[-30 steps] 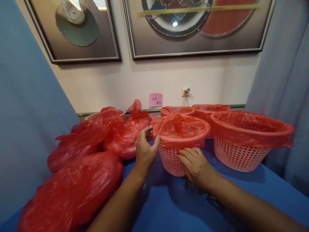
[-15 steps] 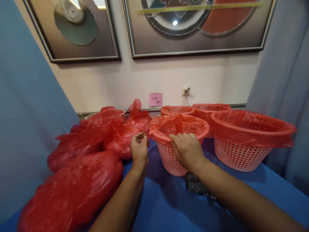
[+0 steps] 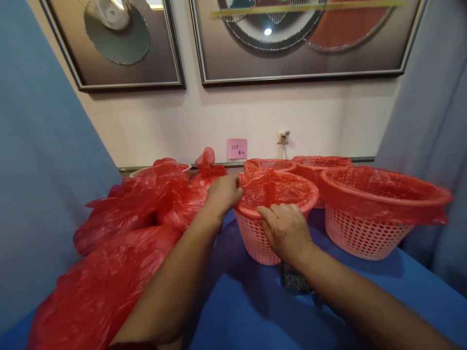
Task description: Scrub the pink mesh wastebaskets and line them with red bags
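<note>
Four pink mesh baskets stand on the blue table (image 3: 251, 316), each lined in red plastic. Both hands are at the nearest one, the small basket (image 3: 255, 240), at the middle of the view. Its red liner (image 3: 279, 188) is bunched loosely inside and folded over the rim.

The left hand (image 3: 223, 194) is at the basket's ten o'clock, fingers closed on a fold of the liner at the rim. The right hand (image 3: 288, 233) lies at the basket's six o'clock, palm down and fingers stretched flat, pressed against the near rim and wall without pinching anything.

At three o'clock from this basket, just beside it, stands the large basket (image 3: 365, 236), its liner drawn taut over the rim. Two more lined baskets (image 3: 321, 163) sit at twelve to one o'clock, against the wall.

From nine down to seven o'clock lie stuffed red bags (image 3: 153, 199), heaped and touching one another; the nearest reaches the lower left corner.

Under the right wrist, a dark meshy wad (image 3: 292, 281) rests on the table; it may be a scouring pad, but most of it is hidden.

On the wall behind are a pink note (image 3: 237, 148) and a socket (image 3: 282, 137).
</note>
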Motion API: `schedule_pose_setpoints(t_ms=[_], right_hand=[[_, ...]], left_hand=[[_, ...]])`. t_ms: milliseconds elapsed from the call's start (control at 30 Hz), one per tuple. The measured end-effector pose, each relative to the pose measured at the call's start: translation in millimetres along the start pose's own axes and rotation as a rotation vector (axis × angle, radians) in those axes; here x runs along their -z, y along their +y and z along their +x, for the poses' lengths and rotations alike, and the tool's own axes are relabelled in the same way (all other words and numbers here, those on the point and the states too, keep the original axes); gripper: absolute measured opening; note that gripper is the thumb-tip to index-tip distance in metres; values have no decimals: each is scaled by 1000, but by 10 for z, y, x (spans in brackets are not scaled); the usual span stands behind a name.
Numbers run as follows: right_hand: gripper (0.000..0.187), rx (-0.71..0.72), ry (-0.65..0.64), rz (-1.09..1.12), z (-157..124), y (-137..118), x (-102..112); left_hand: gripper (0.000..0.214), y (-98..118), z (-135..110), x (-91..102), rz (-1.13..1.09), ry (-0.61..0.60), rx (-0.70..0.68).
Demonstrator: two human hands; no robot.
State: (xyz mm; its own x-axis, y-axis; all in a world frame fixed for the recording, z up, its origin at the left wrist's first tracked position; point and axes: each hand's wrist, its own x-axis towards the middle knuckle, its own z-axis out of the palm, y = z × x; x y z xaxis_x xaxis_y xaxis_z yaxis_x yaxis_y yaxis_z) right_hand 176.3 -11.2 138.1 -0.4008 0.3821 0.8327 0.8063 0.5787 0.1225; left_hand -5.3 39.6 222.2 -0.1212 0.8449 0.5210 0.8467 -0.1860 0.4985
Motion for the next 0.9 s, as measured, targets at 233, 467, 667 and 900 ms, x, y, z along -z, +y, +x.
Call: schedule_pose_setpoints(t_ms=[233, 467, 667, 900], right_hand=[[21, 36, 79, 62, -91, 141, -14], [20, 78, 89, 223, -125, 309, 5], [22, 95, 56, 388, -60, 651, -90], [51, 3, 407, 163, -476, 695, -208]], left_hand=[[21, -232, -65, -48, -1179, 267, 446], [19, -431, -304, -197, -1578, 8, 788], [28, -463, -446, -254, -1714, 34, 760], [16, -418, -693, -183, -1668, 117, 606]])
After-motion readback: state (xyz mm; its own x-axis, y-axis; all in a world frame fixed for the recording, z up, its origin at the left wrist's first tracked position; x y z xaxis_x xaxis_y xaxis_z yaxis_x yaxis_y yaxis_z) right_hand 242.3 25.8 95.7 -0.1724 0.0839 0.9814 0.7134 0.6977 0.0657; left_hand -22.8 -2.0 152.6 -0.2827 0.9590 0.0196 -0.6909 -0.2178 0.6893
